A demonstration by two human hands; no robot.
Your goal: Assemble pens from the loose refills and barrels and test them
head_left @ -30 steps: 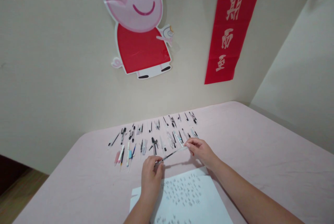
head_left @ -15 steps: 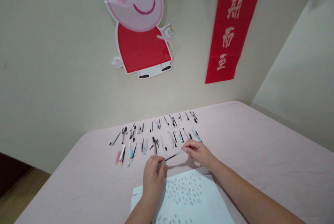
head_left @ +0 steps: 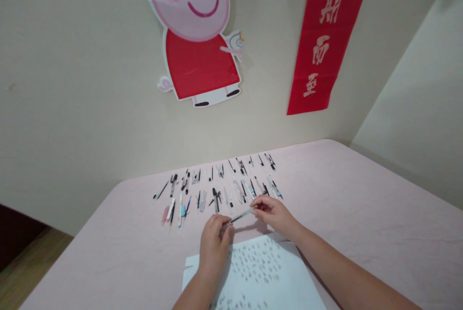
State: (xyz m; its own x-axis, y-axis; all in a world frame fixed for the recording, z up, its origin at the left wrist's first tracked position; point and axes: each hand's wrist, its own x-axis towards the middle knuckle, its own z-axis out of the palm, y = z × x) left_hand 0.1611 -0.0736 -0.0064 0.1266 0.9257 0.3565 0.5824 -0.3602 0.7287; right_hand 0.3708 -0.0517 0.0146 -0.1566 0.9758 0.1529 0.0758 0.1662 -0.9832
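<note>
I saw the left hand [head_left: 214, 242] and the right hand [head_left: 274, 213] each pinching an end of 1 thin pen [head_left: 241, 214]. It was over the pink table [head_left: 347, 194], between the written paper [head_left: 267, 271] and 2 rows of pen parts [head_left: 216, 199].

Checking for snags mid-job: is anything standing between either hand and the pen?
Nothing visible. The left hand and right hand each grip one end of the pen. The paper lies nearer the person, and the loose pen parts lie beyond the hands.
</note>
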